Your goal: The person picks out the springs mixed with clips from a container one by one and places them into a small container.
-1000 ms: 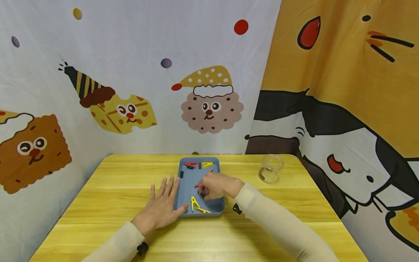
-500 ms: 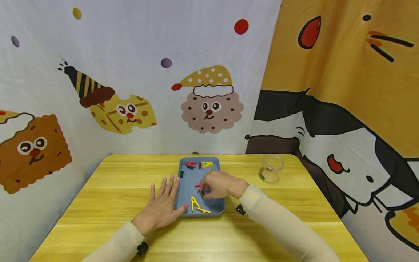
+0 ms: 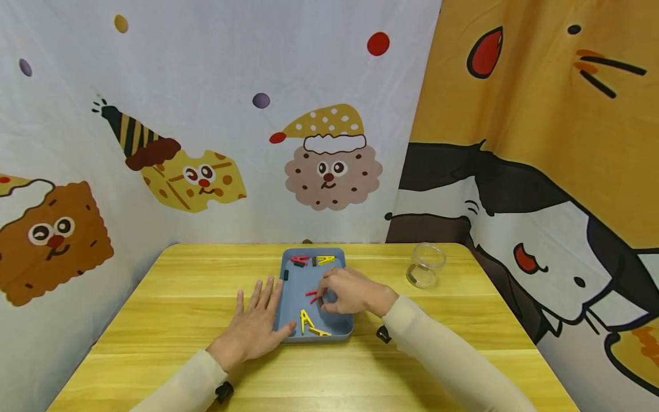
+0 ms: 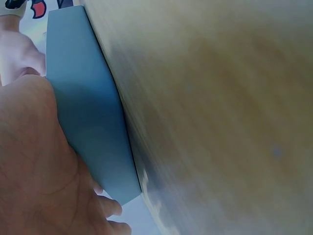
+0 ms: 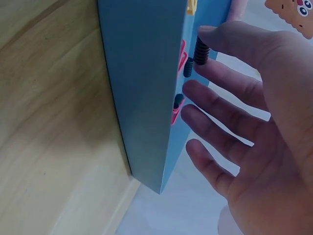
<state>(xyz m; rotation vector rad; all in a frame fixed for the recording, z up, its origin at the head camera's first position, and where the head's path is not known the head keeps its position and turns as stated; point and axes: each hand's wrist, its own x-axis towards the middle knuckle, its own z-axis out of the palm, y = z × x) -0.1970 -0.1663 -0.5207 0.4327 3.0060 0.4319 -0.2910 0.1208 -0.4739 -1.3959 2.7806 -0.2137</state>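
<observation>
My left hand [image 3: 254, 326] lies with its fingers spread along the left side of a blue-grey tray [image 3: 294, 300], its thumb over the rim. In the right wrist view my right hand [image 5: 249, 98] pinches a small dark ribbed peg [image 5: 201, 51] between thumb and index finger, with the other fingers loosely bent. That hand is above the tray's right half. Just left of its fingertips lies a red clothespin [image 3: 311, 293]. Two yellow clothespins [image 3: 305, 321] are at the tray's near end. Another red clothespin [image 3: 300, 260] and a yellow clothespin [image 3: 326, 260] lie at the far end.
Small dark pegs [image 3: 286, 274] lie near the tray's far-left side, and a brown peg [image 3: 314, 261] sits between the far clothespins. A clear round jar [image 3: 426, 266] with something dark inside stands on the wooden table [image 3: 195, 286] at the right. A printed cloth hangs behind.
My right hand has shifted slightly to the right, uncovering more of the red clothespin beside its fingertips. The left hand has stayed in place.
</observation>
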